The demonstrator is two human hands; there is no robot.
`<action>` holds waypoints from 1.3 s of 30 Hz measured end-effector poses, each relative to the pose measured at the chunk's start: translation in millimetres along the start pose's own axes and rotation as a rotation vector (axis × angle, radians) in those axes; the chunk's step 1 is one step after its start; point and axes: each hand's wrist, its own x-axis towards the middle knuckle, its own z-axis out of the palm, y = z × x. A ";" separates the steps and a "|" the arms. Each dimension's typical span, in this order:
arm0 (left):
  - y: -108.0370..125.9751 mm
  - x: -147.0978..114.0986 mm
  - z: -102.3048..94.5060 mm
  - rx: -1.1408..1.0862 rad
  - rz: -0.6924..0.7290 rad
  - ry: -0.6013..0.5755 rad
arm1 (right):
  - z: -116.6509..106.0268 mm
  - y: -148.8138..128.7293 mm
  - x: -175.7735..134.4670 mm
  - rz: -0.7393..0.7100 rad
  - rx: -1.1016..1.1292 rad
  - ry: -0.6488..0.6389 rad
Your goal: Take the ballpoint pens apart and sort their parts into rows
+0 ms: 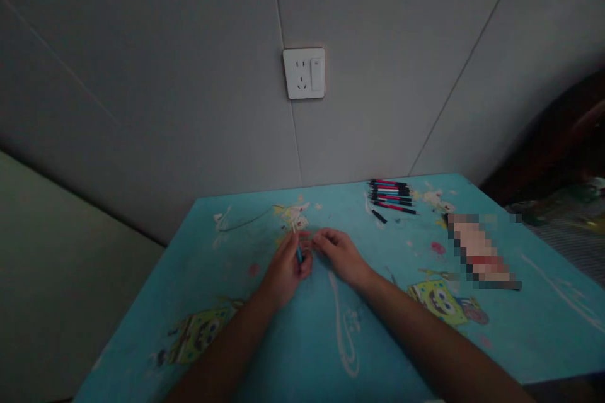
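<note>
Head view: two bare hands meet above one desk [293, 352], its cover light blue with cartoon prints. One blue pen part [299, 255] is in the left hand [282, 269], whose fingers are closed around it; a pale, narrow tip [293, 225] projects beyond them toward the wall [203, 88]. One right hand [342, 255] lies just beside the left, its fingertips bent close together; whether anything is pinched between them cannot be told. Toward the far edge, right of centre, one row of pens [391, 199] lies side by side, in red, blue and black; they crowd too closely for an exact count. One short black piece [379, 216] lies apart, just on the near side of the row. Farther right rests one blurred flat item [479, 252], pinkish with a dark edge; whether it is a container, and what it may hold, cannot be told. Two yellow square figures are printed on the cover, one at either side of the forearms; the left forearm lies close to one. The fingers conceal much of the blue part. One white socket plate [305, 73], with one switch, is set in the wall above.
</note>
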 end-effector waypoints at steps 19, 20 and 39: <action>8.7 7.6 -18.1 -0.187 -0.185 0.022 | -18.9 -7.8 0.7 0.106 0.083 0.156; 8.3 5.7 -16.7 -0.123 -0.179 -0.003 | -19.2 -8.3 0.3 0.108 0.074 0.152; 6.8 -8.6 -18.5 1.294 0.618 -0.128 | -21.0 -11.8 -7.5 0.036 -0.127 0.039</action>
